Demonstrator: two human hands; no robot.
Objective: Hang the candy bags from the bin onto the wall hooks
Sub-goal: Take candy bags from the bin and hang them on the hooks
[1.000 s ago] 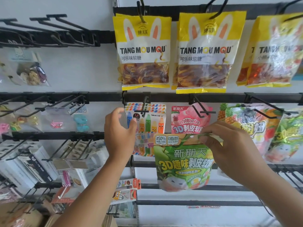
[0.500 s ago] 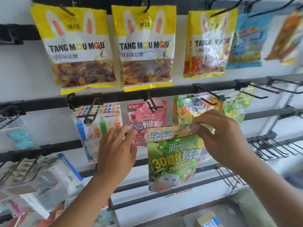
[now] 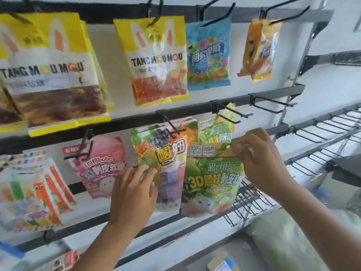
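Right grip: the right hand (image 3: pixel 261 161) is clenched in a pinch, fingertips (image 3: pixel 239 148) on the header strip of the green bag (image 3: pixel 211 184), near its upper right corner
Green bag: hangs down and to the left of this grip, upright, long axis vertical, printed face toward the person; it is on no hook and is carried by the pinch alone
Hang hole: not visible; I judge it sits in the header, just left of the fingertips
Hook (image 3: pixel 230 116): above the right grip and a little to its left, prongs reaching out from the rail (image 3: pixel 195 108) toward the person; a twin bag (image 3: pixel 218 132) is already on it, directly behind the held bag's header
Turning relation: the header lies below the prong tips and in front of them, so the bag has to rise, then go back toward the wall along the prongs
Nearer hand: the right, which is close under the hook; the left is well off to the side
Left grip: the left hand (image 3: pixel 134 194) is released, fingers laid against the lower part of the fruit bag (image 3: pixel 168 153) beside the green bag, holding nothing
Step, as I judge it: lining the header up with the hook
Risk: the soft header may fold and miss the prong tip
Farther out: an empty hook (image 3: pixel 273 103) up and right of the right grip; a pink bag (image 3: pixel 101 169) beyond the left grip
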